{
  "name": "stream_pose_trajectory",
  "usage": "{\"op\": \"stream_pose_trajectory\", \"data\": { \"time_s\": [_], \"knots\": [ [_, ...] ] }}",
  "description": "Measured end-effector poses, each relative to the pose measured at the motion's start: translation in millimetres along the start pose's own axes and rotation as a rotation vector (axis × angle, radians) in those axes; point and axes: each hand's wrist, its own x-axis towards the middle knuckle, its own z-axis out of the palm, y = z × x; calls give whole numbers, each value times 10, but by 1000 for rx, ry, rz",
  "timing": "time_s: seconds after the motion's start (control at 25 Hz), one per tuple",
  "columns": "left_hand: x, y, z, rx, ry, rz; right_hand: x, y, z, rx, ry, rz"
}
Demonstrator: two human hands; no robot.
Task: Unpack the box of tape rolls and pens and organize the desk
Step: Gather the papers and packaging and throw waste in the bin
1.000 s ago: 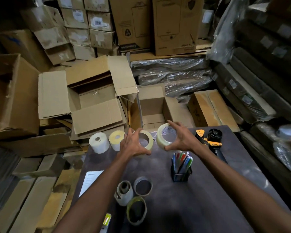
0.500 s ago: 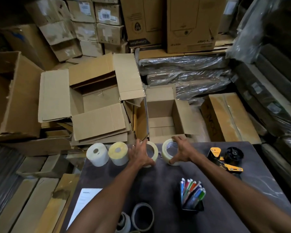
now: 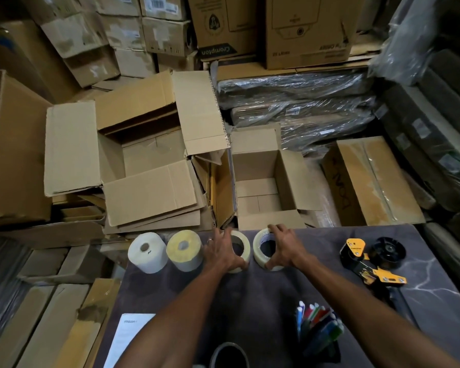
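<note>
Both hands grip tape rolls at the far edge of the bench: the left hand (image 3: pixel 221 252) curls its fingers and thumb round one clear roll (image 3: pixel 241 247), the right hand (image 3: pixel 283 248) likewise round a second clear roll (image 3: pixel 260 247). The two rolls stand on the bench, just beside each other.

Near edge: a dark ring (image 3: pixel 229 354), probably a spent tape core, is cut off by the frame. A printed sheet (image 3: pixel 129 338) lies toward the near left corner. A pen holder (image 3: pixel 320 332) filled with coloured pens stands right of the forearms.

Far edge, from the left corner: a white roll (image 3: pixel 147 252) and a yellow roll (image 3: pixel 184 250) stand upright side by side, forming a row with the two clear rolls. A yellow-and-black dispenser (image 3: pixel 367 261) lies toward the far right corner.

Progress, as a judgement: unpacking appears nearly done. The small box (image 3: pixel 260 187) beyond the far edge is open and shows no contents; pens are already in their holder and four rolls are lined up. Remaining work seems to be releasing the two clear rolls and tidying the near-edge items.

Surface and room: the bench (image 3: pixel 263 296) is dark with pale marbled veining. Beyond it lie a large open carton (image 3: pixel 144 155), flattened cardboard, plastic-wrapped bundles (image 3: pixel 303 102) and stacked cartons (image 3: pixel 303 30) in a dim storeroom.
</note>
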Motion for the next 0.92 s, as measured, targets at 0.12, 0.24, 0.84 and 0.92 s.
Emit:
{"op": "stream_pose_trajectory", "data": {
  "time_s": [0.12,0.24,0.84,0.92],
  "knots": [
    [70,-10,83,-7,6,-10,82,4,66,15,5,-1],
    [99,-7,125,-9,24,-9,128,26,58,19,13,-12],
    [-165,-96,144,-120,56,12,7,31,30,24,-33,37],
    [-193,-111,148,-166,58,-5,9,37,9,3,-36,49]
  ]
}}
